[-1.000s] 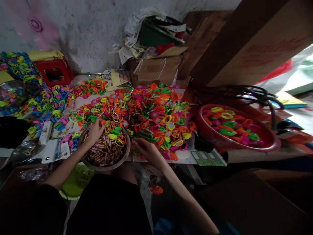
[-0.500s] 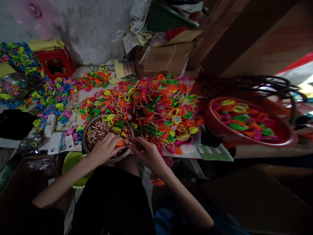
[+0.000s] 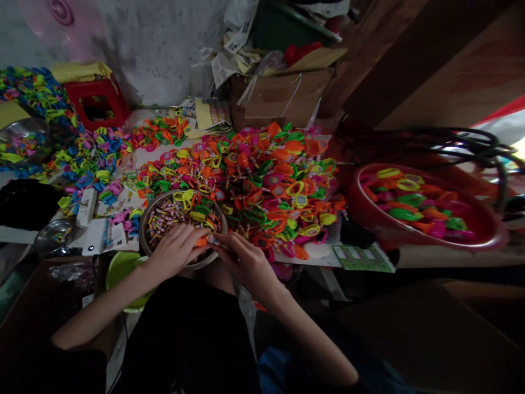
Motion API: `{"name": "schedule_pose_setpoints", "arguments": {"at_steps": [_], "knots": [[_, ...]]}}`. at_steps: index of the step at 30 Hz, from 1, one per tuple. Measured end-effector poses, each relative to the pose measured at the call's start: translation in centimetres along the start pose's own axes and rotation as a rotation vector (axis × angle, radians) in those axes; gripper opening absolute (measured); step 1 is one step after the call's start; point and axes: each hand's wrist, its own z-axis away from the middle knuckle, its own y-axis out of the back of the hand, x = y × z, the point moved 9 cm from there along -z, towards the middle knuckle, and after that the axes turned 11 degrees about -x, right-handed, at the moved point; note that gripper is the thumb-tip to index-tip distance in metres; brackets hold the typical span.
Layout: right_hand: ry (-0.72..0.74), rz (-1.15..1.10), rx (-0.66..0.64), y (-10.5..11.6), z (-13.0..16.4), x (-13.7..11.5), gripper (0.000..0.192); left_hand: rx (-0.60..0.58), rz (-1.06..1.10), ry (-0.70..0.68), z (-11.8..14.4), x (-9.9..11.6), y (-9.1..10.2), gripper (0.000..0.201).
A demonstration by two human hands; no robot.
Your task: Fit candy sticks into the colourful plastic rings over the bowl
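Nearest to me, my left hand (image 3: 176,249) and right hand (image 3: 246,260) meet over the near rim of the metal bowl (image 3: 144,224). Between them sits a small orange piece (image 3: 202,239), pinched by the left fingertips (image 3: 196,236) from its left side, while the right fingertips (image 3: 223,241) close in on something tiny just to its right; I cannot tell what that tiny bit is. Both hands are curled shut around this one spot, thumbs and forefingers pressed together, nothing spread open.

The relation that counts: the orange piece lies directly between the two sets of fingertips, touching the left ones, with its long axis running roughly left to right, pointing from one hand toward the other. The left hand has it; the right is just beside it.

Under the hands, the bowl holds small wrapped sticks with yellow and green rings on top. Beyond the bowl spreads the big pile of rings (image 3: 266,180) in orange, pink, green and yellow. Off to the right stands a red basin (image 3: 361,210) with more of them. Farther left lies a blue and yellow heap (image 3: 90,158), and at the back a cardboard box (image 3: 283,98) against the wall.
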Motion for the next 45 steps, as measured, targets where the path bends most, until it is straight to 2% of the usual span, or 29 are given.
{"name": "schedule_pose_setpoints", "arguments": {"at_steps": [4,7,10,15,19,23,27,30,33,34,36,37,39,40,41,42,43,45], "knots": [[0.041,0.147,-0.054,-0.7,0.2,-0.8,0.021,0.002,-0.113,-0.038,0.2,0.5,-0.1,0.025],[0.021,0.221,-0.164,-1.8,0.3,-0.5,0.025,-0.027,-0.162,-0.078,0.7,0.6,-0.9,0.025],[-0.048,0.214,-0.273,-2.9,0.5,0.5,0.027,-0.058,-0.186,-0.074,1.1,0.4,-1.7,0.027],[-0.043,0.172,-0.327,-4.2,0.8,0.9,0.026,-0.107,-0.17,-0.072,1.6,0.3,-2.5,0.022],[0.011,0.163,-0.45,-5.8,1.3,1.0,0.02,-0.149,-0.106,-0.085,2.1,0.2,-3.3,0.015],[0.014,0.09,-0.572,-7.4,2.3,1.6,0.017,-0.35,-0.04,-0.072,3.5,0.2,-6.5,0.012],[-0.012,-0.16,-0.772,-10.0,3.9,1.8,0.013,-0.517,0.128,-0.071,6.2,1.8,-9.2,0.012],[-0.075,-0.305,-0.989,-11.9,5.5,2.4,0.013,-0.572,0.336,-0.004,7.8,2.3,-9.6,0.028],[-0.113,-0.384,-1.105,-10.9,6.1,4.3,0.014,-0.567,0.503,0.113,8.6,0.9,-9.0,0.038],[-0.14,-0.413,-1.084,-9.7,5.8,5.4,0.013,-0.552,0.526,0.155,8.8,0.2,-8.8,0.036],[-0.247,-0.491,-0.955,-6.6,4.4,8.4,0.012,-0.503,0.543,0.224,9.5,-1.4,-8.4,0.029],[-0.305,-0.501,-0.798,-4.4,3.4,10.3,0.014,-0.475,0.548,0.25,9.9,-2.1,-8.4,0.027],[-0.432,-0.468,-0.245,1.4,1.7,14.5,0.028,-0.439,0.572,0.277,10.8,-2.9,-8.7,0.024],[-0.47,-0.452,0.002,3.8,1.9,16.0,0.037,-0.432,0.583,0.286,11.2,-3.1,-9.0,0.023],[-0.5,-0.441,0.189,5.2,2.5,17.1,0.044,-0.43,0.587,0.296,11.6,-3.2,-9.4,0.023],[-0.522,-0.443,0.276,5.4,3.1,17.7,0.05,-0.431,0.586,0.306,11.8,-3.2,-9.8,0.022],[-0.547,-0.452,0.262,4.4,3.5,18.1,0.054,-0.435,0.58,0.313,12.0,-3.1,-10.2,0.022],[-0.597,-0.444,0.058,0.5,3.7,18.2,0.051,-0.44,0.569,0.313,11.8,-2.8,-10.6,0.022]]}}
